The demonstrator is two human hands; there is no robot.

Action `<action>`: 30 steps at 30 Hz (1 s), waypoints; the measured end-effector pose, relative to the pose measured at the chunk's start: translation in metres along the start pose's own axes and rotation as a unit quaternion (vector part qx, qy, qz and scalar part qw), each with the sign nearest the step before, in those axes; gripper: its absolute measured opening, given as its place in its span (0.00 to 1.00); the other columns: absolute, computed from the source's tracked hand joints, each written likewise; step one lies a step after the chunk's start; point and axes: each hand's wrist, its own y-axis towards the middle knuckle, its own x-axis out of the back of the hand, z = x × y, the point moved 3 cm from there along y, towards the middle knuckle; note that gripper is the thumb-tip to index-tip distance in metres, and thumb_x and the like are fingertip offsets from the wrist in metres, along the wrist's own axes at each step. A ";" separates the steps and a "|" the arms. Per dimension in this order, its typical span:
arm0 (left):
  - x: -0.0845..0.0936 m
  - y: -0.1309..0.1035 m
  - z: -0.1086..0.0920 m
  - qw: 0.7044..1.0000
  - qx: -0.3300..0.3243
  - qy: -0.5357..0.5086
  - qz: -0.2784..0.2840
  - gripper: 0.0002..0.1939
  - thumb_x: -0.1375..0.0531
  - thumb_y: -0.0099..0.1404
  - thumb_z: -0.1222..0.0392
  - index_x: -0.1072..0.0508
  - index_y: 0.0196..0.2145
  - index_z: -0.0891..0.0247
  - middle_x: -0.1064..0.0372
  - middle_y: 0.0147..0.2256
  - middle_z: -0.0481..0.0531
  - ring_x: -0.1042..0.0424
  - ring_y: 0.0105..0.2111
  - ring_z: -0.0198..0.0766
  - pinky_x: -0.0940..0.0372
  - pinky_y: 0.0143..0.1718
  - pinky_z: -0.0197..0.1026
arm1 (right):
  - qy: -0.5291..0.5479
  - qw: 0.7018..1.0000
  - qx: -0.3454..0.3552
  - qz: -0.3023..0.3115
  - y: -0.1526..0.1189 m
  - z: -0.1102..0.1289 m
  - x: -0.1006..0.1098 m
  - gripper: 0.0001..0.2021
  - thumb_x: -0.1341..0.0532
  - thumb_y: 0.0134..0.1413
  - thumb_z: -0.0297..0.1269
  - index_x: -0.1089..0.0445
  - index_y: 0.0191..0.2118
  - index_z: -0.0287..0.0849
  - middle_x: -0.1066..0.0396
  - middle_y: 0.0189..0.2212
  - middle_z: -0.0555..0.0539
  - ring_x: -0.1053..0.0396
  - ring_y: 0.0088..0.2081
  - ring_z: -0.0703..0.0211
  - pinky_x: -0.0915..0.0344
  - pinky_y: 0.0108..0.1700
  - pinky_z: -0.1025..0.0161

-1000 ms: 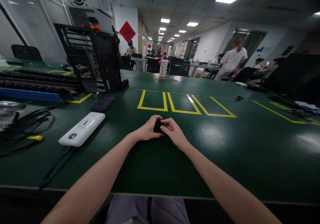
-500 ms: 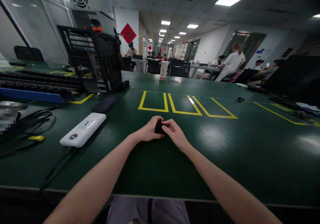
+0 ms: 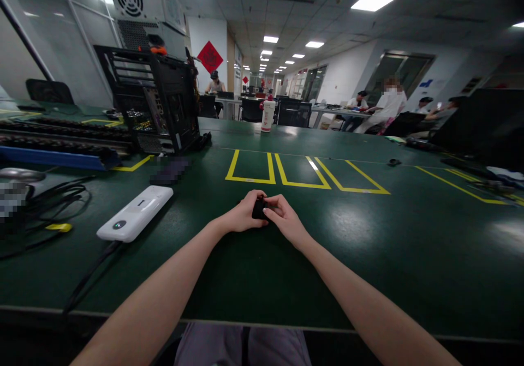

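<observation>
Two grey-purple trouser legs nearest of all, just past the near edge of the dark green table. Farther in, bare left hand and bare right hand close together near the middle, around a small black object, its exact shape hidden. Left fingers curled narrow about the object from one side, thumb along its near side; right thumb and fingers narrow, pinching at its other side. Left of the hands, a white glossy power bank, lying aslant, with a thick black cable running from its near end toward the table edge. Farther left, a loose coil of thin black cables with a yellow tag. Beyond the hands, three yellow tape outlines side by side on the table. Past the power bank, a dark flat item, blurred out, and close behind, an open black computer case, upright, beside a long blue tray. Farther back, a white bottle with a red top, upright. Across the room, a stooping person in white at right, and a person in a dark cap behind a laptop at left.
</observation>
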 end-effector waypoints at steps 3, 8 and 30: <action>0.000 0.000 -0.001 1.000 0.003 -0.010 -0.001 0.32 0.37 0.48 0.61 0.46 0.49 0.60 0.45 0.46 0.55 0.40 0.47 0.48 0.43 0.48 0.55 | -0.012 1.000 0.010 -0.010 0.000 0.000 0.000 0.08 0.46 0.51 0.39 0.38 0.38 0.47 0.35 0.38 0.51 0.35 0.43 0.60 0.38 0.46 0.58; 0.000 0.000 0.000 1.000 -0.005 -0.007 -0.008 0.32 0.37 0.47 0.61 0.45 0.48 0.60 0.44 0.46 0.55 0.40 0.47 0.48 0.44 0.48 0.54 | -0.002 1.000 0.010 -0.009 0.001 0.000 0.000 0.09 0.45 0.50 0.39 0.38 0.38 0.46 0.35 0.39 0.50 0.35 0.43 0.59 0.37 0.46 0.58; -0.001 0.001 0.004 1.000 -0.009 -0.006 -0.009 0.31 0.37 0.48 0.61 0.45 0.49 0.60 0.44 0.46 0.55 0.40 0.47 0.47 0.43 0.47 0.53 | -0.013 1.000 0.007 -0.018 0.001 -0.002 -0.001 0.12 0.44 0.50 0.37 0.39 0.42 0.46 0.36 0.42 0.48 0.36 0.46 0.58 0.39 0.49 0.57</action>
